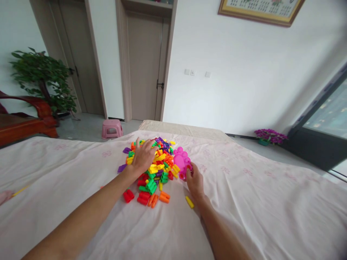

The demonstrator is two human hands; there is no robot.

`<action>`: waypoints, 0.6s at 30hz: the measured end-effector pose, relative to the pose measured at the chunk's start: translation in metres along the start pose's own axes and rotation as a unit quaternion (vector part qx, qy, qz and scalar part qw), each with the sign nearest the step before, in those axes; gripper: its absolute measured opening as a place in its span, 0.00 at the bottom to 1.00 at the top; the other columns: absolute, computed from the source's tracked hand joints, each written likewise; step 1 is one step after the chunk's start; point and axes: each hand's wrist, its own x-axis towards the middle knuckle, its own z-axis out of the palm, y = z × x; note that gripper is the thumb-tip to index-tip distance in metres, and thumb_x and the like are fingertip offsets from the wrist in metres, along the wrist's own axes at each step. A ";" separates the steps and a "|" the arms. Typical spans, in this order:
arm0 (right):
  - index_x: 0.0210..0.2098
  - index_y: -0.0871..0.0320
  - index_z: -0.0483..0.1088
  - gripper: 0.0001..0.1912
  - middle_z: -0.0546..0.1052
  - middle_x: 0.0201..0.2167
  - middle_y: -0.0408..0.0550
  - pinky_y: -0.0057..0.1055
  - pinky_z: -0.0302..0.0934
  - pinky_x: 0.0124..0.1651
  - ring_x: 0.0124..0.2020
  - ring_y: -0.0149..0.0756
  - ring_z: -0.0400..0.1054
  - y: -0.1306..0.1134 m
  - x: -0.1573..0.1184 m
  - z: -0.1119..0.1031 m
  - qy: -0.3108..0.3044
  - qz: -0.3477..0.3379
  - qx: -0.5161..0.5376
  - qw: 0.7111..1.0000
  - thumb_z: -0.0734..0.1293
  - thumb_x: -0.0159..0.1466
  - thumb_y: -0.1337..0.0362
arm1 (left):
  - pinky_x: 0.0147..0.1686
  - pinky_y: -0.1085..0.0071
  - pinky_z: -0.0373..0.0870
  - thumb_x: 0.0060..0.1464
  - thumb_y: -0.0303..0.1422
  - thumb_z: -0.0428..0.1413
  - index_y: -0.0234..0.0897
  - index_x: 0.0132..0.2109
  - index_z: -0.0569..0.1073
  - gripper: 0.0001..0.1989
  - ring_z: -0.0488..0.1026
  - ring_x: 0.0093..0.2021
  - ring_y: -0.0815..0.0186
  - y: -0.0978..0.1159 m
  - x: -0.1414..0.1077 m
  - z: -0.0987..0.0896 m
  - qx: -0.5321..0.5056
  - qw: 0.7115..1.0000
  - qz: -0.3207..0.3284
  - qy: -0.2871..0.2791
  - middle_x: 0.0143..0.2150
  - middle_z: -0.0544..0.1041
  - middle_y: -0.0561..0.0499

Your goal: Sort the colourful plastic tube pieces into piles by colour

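Observation:
A heap of colourful plastic building pieces [153, 168] lies on the pale bedsheet [244, 202]. Over its near-left side is my left hand [145, 155], fingers spread; whether the fingertips touch any pieces I cannot tell. At the heap's right edge, my right hand [195, 180] grips a magenta flower-shaped plastic base [179, 161] by its near-right rim. Short tube-like pieces [181, 176] stand along that rim, close to the fingers. A loose yellow piece [189, 202] rests just left of my right forearm. Red and orange connectors [164, 196] lie at the heap's near edge.
At the far left edge, another person's hand [5, 197] holds a thin yellow stick [20, 191]. Beyond the sheet stand a pink stool [112, 128], a wooden armchair [32, 122], a leafy plant [43, 79] and purple flowers [271, 135].

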 end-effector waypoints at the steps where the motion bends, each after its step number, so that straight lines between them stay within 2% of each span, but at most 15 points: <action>1: 0.60 0.60 0.67 0.30 0.78 0.39 0.50 0.29 0.67 0.30 0.28 0.35 0.72 0.001 0.001 -0.001 0.010 0.015 0.024 1.000 0.60 0.64 0.50 | 0.70 0.39 0.37 0.62 0.26 0.50 0.43 0.49 0.79 0.16 0.66 0.64 0.53 -0.005 -0.004 -0.005 -0.005 0.999 -0.039 0.014 0.62 0.75 0.44; 5: 0.56 0.62 0.69 0.31 0.78 0.40 0.52 0.30 0.69 0.29 0.29 0.35 0.72 0.007 0.005 -0.006 0.048 0.066 0.082 0.993 0.62 0.62 0.47 | 0.69 0.44 0.46 0.63 0.30 0.48 0.43 0.54 0.76 0.16 0.69 0.62 0.55 -0.025 -0.032 -0.019 -0.033 0.976 -0.213 0.041 0.62 0.74 0.45; 8: 0.52 0.62 0.71 0.30 0.78 0.37 0.51 0.30 0.70 0.29 0.31 0.38 0.73 0.011 0.006 -0.009 0.058 0.091 0.102 0.989 0.64 0.60 0.46 | 0.65 0.51 0.56 0.63 0.33 0.48 0.42 0.55 0.75 0.17 0.71 0.60 0.56 -0.044 -0.060 -0.018 -0.043 0.950 -0.309 0.034 0.60 0.76 0.45; 13: 0.51 0.61 0.71 0.30 0.77 0.32 0.48 0.30 0.69 0.27 0.29 0.38 0.74 0.011 0.005 -0.009 0.047 0.108 0.129 0.985 0.66 0.58 0.46 | 0.59 0.58 0.64 0.62 0.33 0.47 0.40 0.55 0.76 0.19 0.73 0.58 0.55 -0.075 -0.098 -0.001 -0.025 0.926 -0.376 0.005 0.57 0.78 0.44; 18: 0.52 0.61 0.71 0.29 0.78 0.32 0.48 0.31 0.69 0.27 0.29 0.39 0.74 0.012 0.005 -0.009 0.035 0.103 0.114 0.988 0.64 0.59 0.48 | 0.53 0.61 0.68 0.62 0.35 0.46 0.42 0.54 0.78 0.20 0.76 0.53 0.55 -0.091 -0.114 0.014 -0.049 0.909 -0.409 -0.059 0.55 0.79 0.44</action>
